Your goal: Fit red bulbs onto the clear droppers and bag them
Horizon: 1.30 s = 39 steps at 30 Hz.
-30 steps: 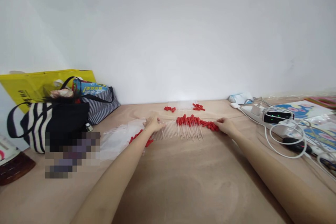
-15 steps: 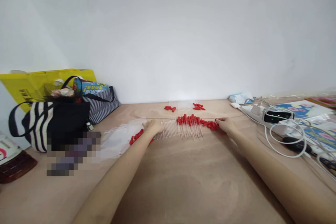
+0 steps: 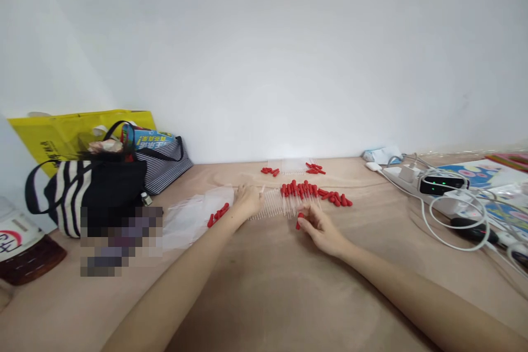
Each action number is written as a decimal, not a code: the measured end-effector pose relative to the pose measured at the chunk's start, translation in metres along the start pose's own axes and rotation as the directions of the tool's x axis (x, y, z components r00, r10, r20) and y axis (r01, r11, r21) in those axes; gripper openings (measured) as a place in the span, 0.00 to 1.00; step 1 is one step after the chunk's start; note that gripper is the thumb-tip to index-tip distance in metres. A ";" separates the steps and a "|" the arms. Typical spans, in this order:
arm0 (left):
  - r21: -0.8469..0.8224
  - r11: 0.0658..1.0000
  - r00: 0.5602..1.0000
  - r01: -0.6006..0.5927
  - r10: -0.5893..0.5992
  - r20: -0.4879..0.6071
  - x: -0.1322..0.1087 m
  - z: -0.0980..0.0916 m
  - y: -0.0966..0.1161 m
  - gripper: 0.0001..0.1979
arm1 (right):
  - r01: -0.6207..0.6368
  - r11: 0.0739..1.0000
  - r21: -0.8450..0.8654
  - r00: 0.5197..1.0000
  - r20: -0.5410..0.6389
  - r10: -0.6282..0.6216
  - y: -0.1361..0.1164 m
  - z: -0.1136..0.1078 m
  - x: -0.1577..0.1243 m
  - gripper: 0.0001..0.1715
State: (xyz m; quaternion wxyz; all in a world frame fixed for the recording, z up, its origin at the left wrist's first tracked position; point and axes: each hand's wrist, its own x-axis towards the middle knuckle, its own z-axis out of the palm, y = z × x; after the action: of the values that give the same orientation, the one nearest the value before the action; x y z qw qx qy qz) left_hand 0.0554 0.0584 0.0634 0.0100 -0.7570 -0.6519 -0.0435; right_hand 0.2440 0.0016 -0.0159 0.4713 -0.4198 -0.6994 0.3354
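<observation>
The right hand (image 3: 320, 229) pinches a red cap (image 3: 300, 220) on the near side of the row of clear tubes (image 3: 274, 204) at mid-bench (image 3: 289, 291). The left hand (image 3: 247, 201) lies curled on the row's left end; its grip cannot be told.

The tabletop (image 3: 289, 286) was matt, pale wood with faint grain, the red bulbs (image 3: 336, 199) towards its far edge looked like smooth rubber, the clear tubes (image 3: 272, 204) glossy, the flat bag (image 3: 190, 217) thin shiny plastic, the striped tote (image 3: 70, 192) woven cloth.
</observation>
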 end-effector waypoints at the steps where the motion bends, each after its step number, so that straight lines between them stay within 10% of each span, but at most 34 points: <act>1: -0.017 0.997 0.997 -0.071 0.071 0.001 -0.009 -0.002 0.000 0.13 | 0.005 0.999 -0.040 0.998 0.057 -0.003 -0.003 -0.002 -0.004 0.07; 6: -0.110 0.928 0.933 -0.357 0.361 0.019 -0.056 0.013 -0.006 0.05 | 0.093 0.942 -0.324 0.982 0.189 -0.032 -0.010 -0.016 -0.011 0.04; 12: -0.158 0.750 0.745 -0.642 0.564 -0.356 -0.074 0.051 -0.018 0.09 | 0.260 0.819 -0.511 0.956 0.254 -0.145 -0.015 -0.013 -0.011 0.15; 39: -0.181 0.721 0.704 -0.669 0.538 -0.464 -0.076 0.058 -0.017 0.11 | 0.380 0.886 -0.265 0.901 0.324 -0.289 -0.017 -0.005 -0.012 0.09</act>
State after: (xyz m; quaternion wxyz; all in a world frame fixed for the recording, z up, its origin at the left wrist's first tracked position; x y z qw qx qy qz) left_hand 0.0305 -0.0096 -0.0009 0.0204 -0.8969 -0.3303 -0.2933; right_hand 0.2462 -0.0162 -0.0038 0.3457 -0.3120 -0.8655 0.1846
